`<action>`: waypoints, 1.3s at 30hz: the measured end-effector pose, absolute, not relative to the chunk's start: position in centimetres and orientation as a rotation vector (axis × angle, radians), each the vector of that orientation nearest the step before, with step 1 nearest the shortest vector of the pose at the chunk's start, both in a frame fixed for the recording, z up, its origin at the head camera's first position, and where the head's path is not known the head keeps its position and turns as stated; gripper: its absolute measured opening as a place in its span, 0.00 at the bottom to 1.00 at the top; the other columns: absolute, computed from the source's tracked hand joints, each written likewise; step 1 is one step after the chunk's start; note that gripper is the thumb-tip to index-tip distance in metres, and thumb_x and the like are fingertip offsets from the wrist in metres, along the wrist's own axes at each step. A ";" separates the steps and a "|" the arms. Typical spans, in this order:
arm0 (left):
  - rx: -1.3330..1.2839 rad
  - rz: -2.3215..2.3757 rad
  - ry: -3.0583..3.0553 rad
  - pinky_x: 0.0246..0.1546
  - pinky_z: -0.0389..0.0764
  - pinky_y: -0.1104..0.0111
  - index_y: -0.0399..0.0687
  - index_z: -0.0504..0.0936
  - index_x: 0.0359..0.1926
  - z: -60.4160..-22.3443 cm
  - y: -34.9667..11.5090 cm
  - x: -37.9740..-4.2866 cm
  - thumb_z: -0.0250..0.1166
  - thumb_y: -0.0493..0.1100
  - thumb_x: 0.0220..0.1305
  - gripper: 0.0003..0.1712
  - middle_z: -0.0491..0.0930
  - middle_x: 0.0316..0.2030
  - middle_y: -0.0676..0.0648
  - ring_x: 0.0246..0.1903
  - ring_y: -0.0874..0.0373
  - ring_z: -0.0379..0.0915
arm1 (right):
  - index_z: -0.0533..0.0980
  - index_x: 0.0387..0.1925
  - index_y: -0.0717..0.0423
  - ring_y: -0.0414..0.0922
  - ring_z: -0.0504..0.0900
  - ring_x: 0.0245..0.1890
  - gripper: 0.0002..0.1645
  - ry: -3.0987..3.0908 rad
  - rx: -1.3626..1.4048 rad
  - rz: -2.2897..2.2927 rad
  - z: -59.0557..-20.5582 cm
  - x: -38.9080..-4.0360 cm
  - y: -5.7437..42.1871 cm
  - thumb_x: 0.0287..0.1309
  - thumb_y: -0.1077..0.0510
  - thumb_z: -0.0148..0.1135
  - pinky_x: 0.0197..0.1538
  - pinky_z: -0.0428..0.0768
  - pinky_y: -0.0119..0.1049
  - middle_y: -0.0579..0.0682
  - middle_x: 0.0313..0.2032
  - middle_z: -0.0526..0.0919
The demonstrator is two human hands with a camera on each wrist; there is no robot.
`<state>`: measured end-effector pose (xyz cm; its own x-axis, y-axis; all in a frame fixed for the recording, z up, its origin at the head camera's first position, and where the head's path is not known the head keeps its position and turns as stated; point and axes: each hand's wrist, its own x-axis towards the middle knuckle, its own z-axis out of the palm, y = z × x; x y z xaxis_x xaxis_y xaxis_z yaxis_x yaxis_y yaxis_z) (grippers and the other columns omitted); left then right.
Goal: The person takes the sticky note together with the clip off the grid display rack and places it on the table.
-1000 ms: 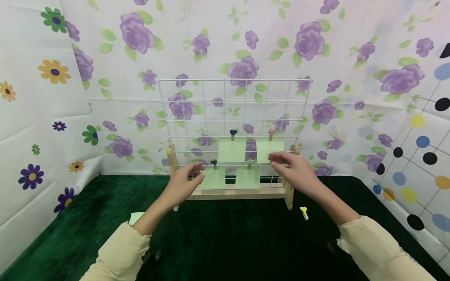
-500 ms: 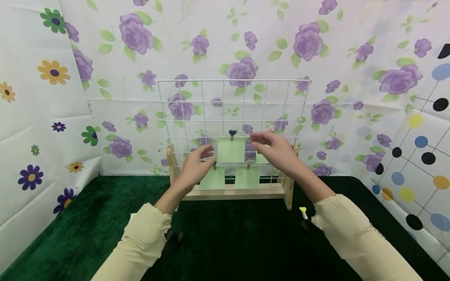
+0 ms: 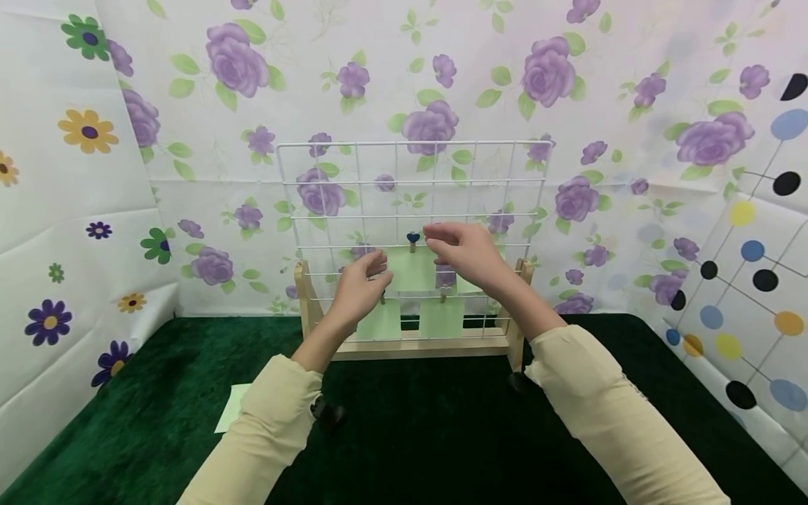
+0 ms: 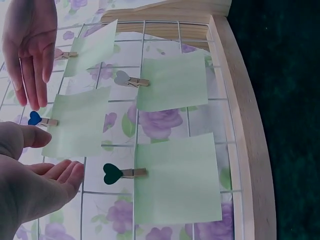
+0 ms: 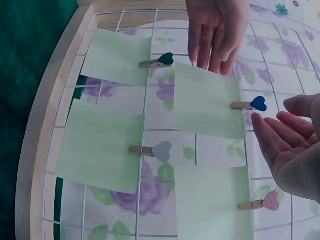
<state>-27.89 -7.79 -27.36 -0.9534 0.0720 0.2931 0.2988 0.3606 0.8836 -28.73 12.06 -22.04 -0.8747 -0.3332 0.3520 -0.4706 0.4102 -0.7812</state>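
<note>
A white wire grid in a wooden stand (image 3: 416, 350) carries several pale green paper sheets, each hung by a small heart-topped clothespin. My left hand (image 3: 361, 291) is just left of the upper-left sheet (image 3: 410, 270), fingers loosely bent and holding nothing. On that sheet's other side, my right hand (image 3: 470, 256) hovers close to its blue-heart clothespin (image 5: 258, 104), also with nothing in it. Below hang a sheet with a dark green-heart clothespin (image 4: 113, 174) and one with a grey-heart clothespin (image 5: 161, 151). The pink-heart clothespin (image 5: 270, 201) is behind my right hand in the head view.
A loose green sheet (image 3: 231, 408) lies on the dark green cloth (image 3: 423, 421), partly under my left sleeve. Flowered sheeting (image 3: 214, 126) stands behind the grid, and dotted sheeting (image 3: 745, 294) is on the right.
Both hands have come inward and up towards the blue-heart clothespin, the right one leaving the upper-right sheet. My right sleeve now covers the yellow-heart clothespin on the cloth.
</note>
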 end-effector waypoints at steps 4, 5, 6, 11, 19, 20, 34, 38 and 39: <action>-0.301 -1.685 -2.409 0.58 0.71 0.58 0.34 0.63 0.68 -27.3 -7.5 -28.2 0.56 0.37 0.68 0.29 0.69 0.63 0.37 0.62 0.47 0.66 | 0.71 0.62 0.63 0.51 0.79 0.53 0.23 -2.529 0.724 1.487 -21.8 -29.0 11.6 0.69 0.59 0.55 0.47 0.80 0.40 0.58 0.60 0.75; -0.291 -1.696 -2.408 0.58 0.71 0.58 0.35 0.64 0.68 -27.3 -7.4 -28.3 0.56 0.37 0.68 0.29 0.69 0.63 0.37 0.62 0.46 0.66 | 0.71 0.62 0.64 0.51 0.79 0.54 0.23 -2.533 0.728 1.493 -21.8 -29.1 11.5 0.69 0.59 0.54 0.48 0.80 0.41 0.58 0.60 0.74; -0.281 -1.704 -2.408 0.58 0.70 0.58 0.35 0.64 0.68 -27.2 -7.4 -28.4 0.56 0.37 0.68 0.29 0.69 0.63 0.37 0.62 0.46 0.66 | 0.70 0.63 0.64 0.51 0.79 0.53 0.24 -2.540 0.729 1.491 -21.7 -29.2 11.4 0.69 0.59 0.54 0.48 0.80 0.42 0.58 0.61 0.74; -0.252 -1.733 -2.416 0.60 0.69 0.57 0.35 0.65 0.67 -27.2 -7.1 -28.9 0.56 0.39 0.69 0.28 0.69 0.63 0.36 0.62 0.46 0.65 | 0.69 0.64 0.65 0.52 0.80 0.51 0.24 -2.561 0.728 1.489 -21.6 -29.6 10.7 0.69 0.60 0.54 0.47 0.80 0.42 0.59 0.62 0.73; -0.182 -1.788 -2.379 0.56 0.71 0.57 0.35 0.72 0.61 -26.9 -7.0 -29.4 0.58 0.38 0.68 0.22 0.74 0.55 0.39 0.56 0.48 0.68 | 0.66 0.65 0.66 0.52 0.75 0.58 0.24 -2.618 0.667 1.459 -21.5 -30.3 9.4 0.71 0.64 0.49 0.44 0.81 0.34 0.60 0.63 0.70; -0.178 -1.789 -2.371 0.55 0.71 0.57 0.35 0.73 0.59 -26.9 -6.9 -29.4 0.58 0.38 0.68 0.21 0.74 0.53 0.39 0.55 0.48 0.68 | 0.66 0.66 0.66 0.52 0.75 0.57 0.24 -2.623 0.659 1.453 -21.6 -30.4 9.3 0.71 0.64 0.48 0.44 0.81 0.33 0.60 0.63 0.70; -0.153 -1.589 -2.321 0.38 0.77 0.63 0.35 0.82 0.50 -26.3 -6.4 -28.9 0.58 0.36 0.65 0.15 0.82 0.42 0.39 0.38 0.49 0.78 | 0.72 0.61 0.64 0.51 0.79 0.51 0.21 -2.625 0.636 1.391 -21.6 -31.0 9.3 0.73 0.58 0.47 0.41 0.82 0.38 0.59 0.54 0.78; -0.116 -1.600 -2.307 0.36 0.78 0.64 0.35 0.83 0.48 -26.3 -6.4 -29.3 0.59 0.37 0.66 0.14 0.82 0.42 0.39 0.36 0.49 0.80 | 0.70 0.63 0.64 0.50 0.84 0.41 0.25 -2.644 0.624 1.297 -21.6 -31.2 9.2 0.70 0.54 0.54 0.40 0.82 0.40 0.58 0.54 0.80; -0.112 -1.604 -2.304 0.36 0.78 0.64 0.35 0.83 0.48 -26.4 -6.4 -29.3 0.59 0.37 0.66 0.13 0.83 0.42 0.39 0.36 0.49 0.80 | 0.71 0.63 0.63 0.51 0.85 0.38 0.26 -2.649 0.628 1.266 -21.6 -31.2 9.2 0.69 0.53 0.56 0.40 0.82 0.40 0.58 0.54 0.80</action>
<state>-29.34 -6.44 -26.36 -0.9422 -0.1227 0.3118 0.2498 0.3629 0.8977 -31.24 9.15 -21.63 -0.9032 -0.3090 0.2980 -0.4260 0.5591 -0.7113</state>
